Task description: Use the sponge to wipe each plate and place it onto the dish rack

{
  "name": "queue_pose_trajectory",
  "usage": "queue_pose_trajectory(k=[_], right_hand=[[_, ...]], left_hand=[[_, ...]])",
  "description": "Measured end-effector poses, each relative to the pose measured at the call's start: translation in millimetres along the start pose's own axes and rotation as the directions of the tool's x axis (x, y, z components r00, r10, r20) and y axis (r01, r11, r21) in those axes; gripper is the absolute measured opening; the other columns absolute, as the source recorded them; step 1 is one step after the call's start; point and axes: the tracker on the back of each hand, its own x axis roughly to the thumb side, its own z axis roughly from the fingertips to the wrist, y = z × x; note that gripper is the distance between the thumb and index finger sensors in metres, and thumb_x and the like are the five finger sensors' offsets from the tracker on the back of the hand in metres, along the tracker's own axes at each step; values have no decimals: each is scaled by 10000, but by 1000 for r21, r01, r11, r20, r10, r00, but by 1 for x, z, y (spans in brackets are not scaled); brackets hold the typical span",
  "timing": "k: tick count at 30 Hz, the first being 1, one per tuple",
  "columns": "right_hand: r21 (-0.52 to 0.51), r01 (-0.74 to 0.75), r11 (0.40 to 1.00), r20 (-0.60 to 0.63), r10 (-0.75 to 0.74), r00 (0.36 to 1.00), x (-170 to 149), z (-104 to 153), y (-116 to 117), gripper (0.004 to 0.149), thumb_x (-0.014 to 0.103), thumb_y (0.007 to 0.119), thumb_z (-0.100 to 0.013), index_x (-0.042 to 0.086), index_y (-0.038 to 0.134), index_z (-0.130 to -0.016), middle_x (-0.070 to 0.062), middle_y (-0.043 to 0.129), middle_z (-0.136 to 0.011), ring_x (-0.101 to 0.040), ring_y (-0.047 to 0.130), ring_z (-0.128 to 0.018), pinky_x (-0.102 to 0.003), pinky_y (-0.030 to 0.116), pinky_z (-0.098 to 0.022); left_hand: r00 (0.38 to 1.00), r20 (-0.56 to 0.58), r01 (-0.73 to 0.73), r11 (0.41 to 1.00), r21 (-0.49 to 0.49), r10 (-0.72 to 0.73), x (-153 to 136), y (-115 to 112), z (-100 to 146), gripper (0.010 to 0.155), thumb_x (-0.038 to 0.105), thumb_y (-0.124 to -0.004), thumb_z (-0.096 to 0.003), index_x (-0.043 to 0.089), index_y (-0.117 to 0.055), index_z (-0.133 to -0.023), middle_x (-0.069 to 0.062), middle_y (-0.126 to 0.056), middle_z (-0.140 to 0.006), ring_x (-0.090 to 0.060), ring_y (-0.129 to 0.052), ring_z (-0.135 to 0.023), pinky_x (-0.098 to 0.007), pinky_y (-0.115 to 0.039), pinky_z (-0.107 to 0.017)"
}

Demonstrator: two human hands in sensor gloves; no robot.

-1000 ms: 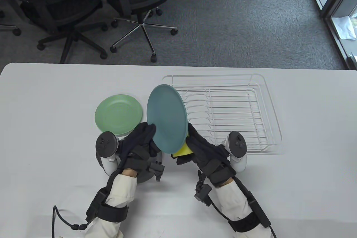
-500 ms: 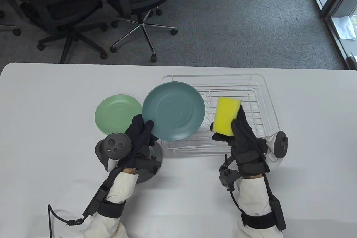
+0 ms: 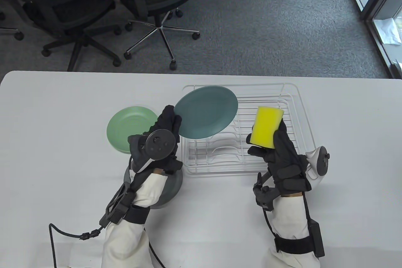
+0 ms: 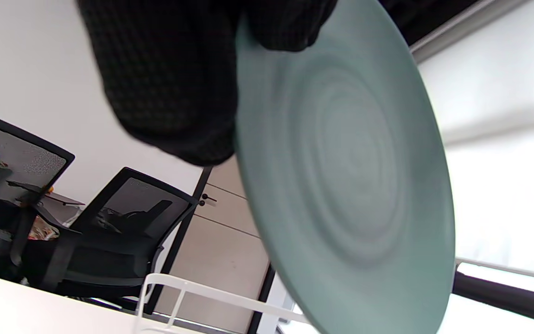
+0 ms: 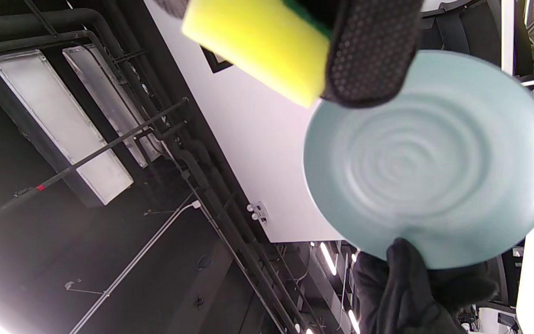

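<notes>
Teal plate (image 3: 205,112) is the thing I follow now, but I go from the near side of the table (image 3: 62,161) first. Closest to me, a grey plate (image 3: 171,186) lies flat on the table, partly hidden under my left wrist. My left hand (image 3: 165,129) is above it and pinches the teal plate at its left rim, thumb on one face and fingers on the other; the left wrist view shows this grip clearly. My right hand (image 3: 278,151) is curled around a yellow sponge (image 3: 267,126) and holds it upright above the near right part of the dish rack (image 3: 304,129), apart from the plate. The teal plate is in the air, tilted, over the far left corner of the white wire rack, and I cannot tell if it touches the wires. Just left of my left hand, a light green plate (image 3: 132,126) rests flat on the table. Beyond the table edge stand black office chairs (image 3: 157,1) on grey carpet.
</notes>
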Motion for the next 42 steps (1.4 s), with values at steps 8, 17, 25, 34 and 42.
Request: queue_pose_trajectory(k=[8, 17, 25, 34, 42], right_hand=[[-15, 27, 1000, -5, -27, 1000, -2, 0, -4, 667, 335, 482, -708, -8, 129, -1158, -402, 492, -1050, -480, 724, -837, -460, 761, -593], [-17, 57, 998, -7, -58, 998, -1, 1, -4, 666, 341, 475, -711, -3, 124, -1160, -397, 485, -1056, -477, 717, -845, -459, 757, -599], [-20, 81, 997, -11, -81, 997, 0, 0, -3, 663, 343, 470, -713, 1, 121, -1161, -394, 480, -1059, -475, 712, -850, -460, 752, -605], [-16, 81, 997, -27, -82, 996, -3, -1, -2, 662, 345, 466, -714, 2, 120, -1162, -394, 478, -1061, -475, 710, -852, -461, 750, -607], [-18, 78, 997, -44, -78, 996, -6, -1, -2, 662, 348, 466, -715, 1, 124, -1163, -396, 478, -1061, -477, 708, -852, -463, 747, -609]], left_hand=[[990, 40, 137, 988, -77, -134, 23, -21, -16, 420, 213, -718, -576, 57, -669, -962, -139, -938, -800, -269, -1101, -584, -248, -1042, -333], [972, 88, 228, 962, -149, -216, 44, -56, -24, 412, 216, -729, -571, 70, -686, -954, -148, -950, -795, -278, -1109, -584, -259, -1048, -329], [972, 80, 231, 954, -190, -220, 49, -76, -31, 408, 213, -732, -568, 93, -687, -956, -149, -945, -815, -297, -1101, -617, -283, -1046, -355], [980, 62, 201, 933, -299, -191, 49, -99, -33, 406, 211, -743, -552, 127, -722, -949, -146, -960, -830, -336, -1096, -649, -328, -1040, -379], [995, -96, -46, 916, -397, 8, 31, -90, -33, 523, 242, -696, -578, 41, -661, -1059, -237, -866, -968, -441, -970, -786, -443, -926, -494]])
